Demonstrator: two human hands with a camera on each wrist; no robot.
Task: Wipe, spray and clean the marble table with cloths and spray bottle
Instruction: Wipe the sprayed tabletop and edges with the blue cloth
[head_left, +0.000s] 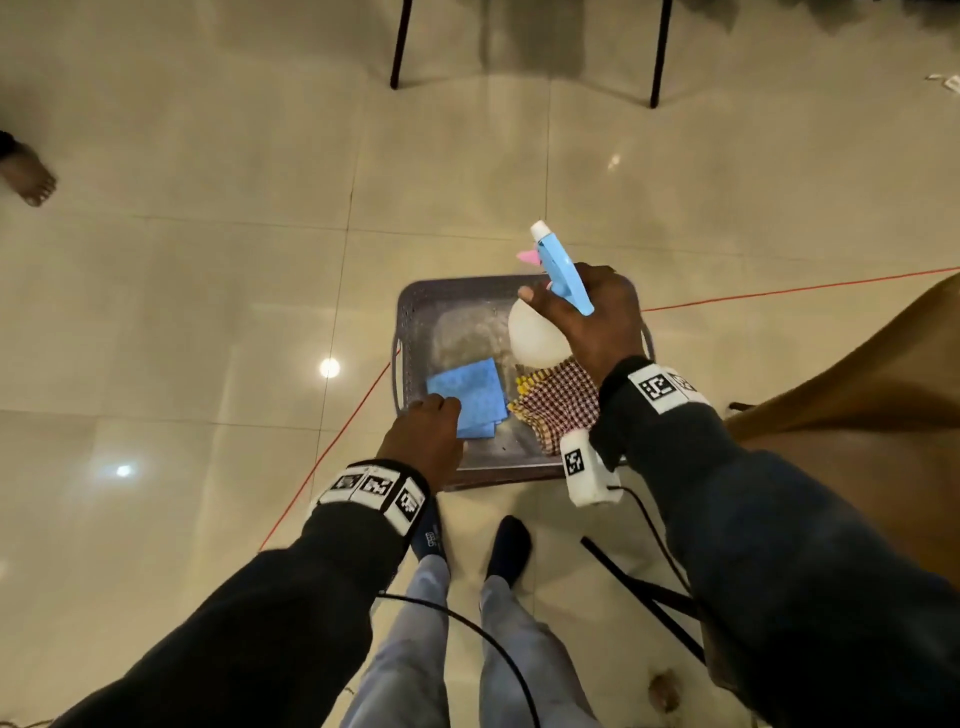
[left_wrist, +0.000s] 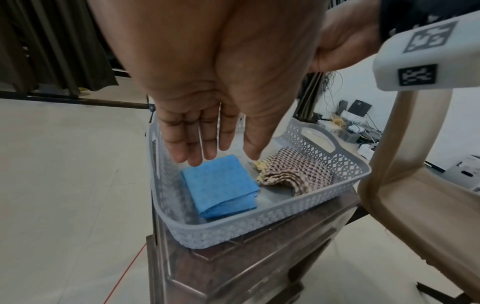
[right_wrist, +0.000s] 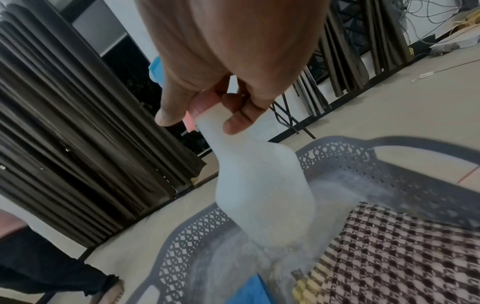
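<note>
The left hand hovers with fingers straight and relaxed just above the folded blue cloth, holding nothing. That cloth looks soft and light; pinching the stacked edge should lift all layers. Beside it in the grey basket lies 1 checked cloth. Farther on, the right hand grips the spray bottle by its narrow neck, a firm hold on smooth plastic.

Spray bottle base, motion-blurred
</note>
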